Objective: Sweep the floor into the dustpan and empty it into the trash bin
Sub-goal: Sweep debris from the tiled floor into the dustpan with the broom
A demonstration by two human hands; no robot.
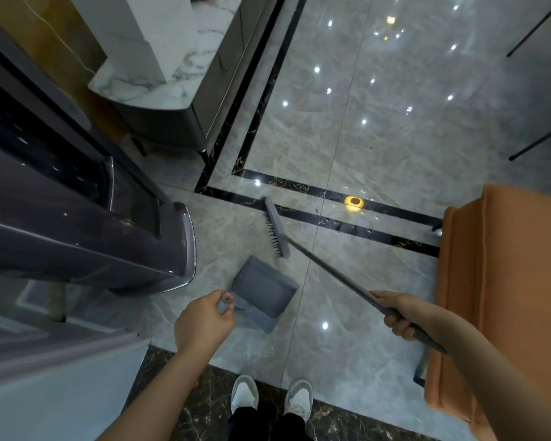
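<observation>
1. The right hand (403, 316) is curled round the long grey handle of the broom (277, 229), near the handle's upper end.
2. The left hand (204, 323) grips the dustpan (263, 292) by its handle.
3. The broom head sits on the marble floor (379, 138), bristles facing left, across a black inlay strip.
4. The dustpan lies just below the broom head, near the white shoes (271, 397).
5. An orange chair (497, 297) stands at right.
</observation>
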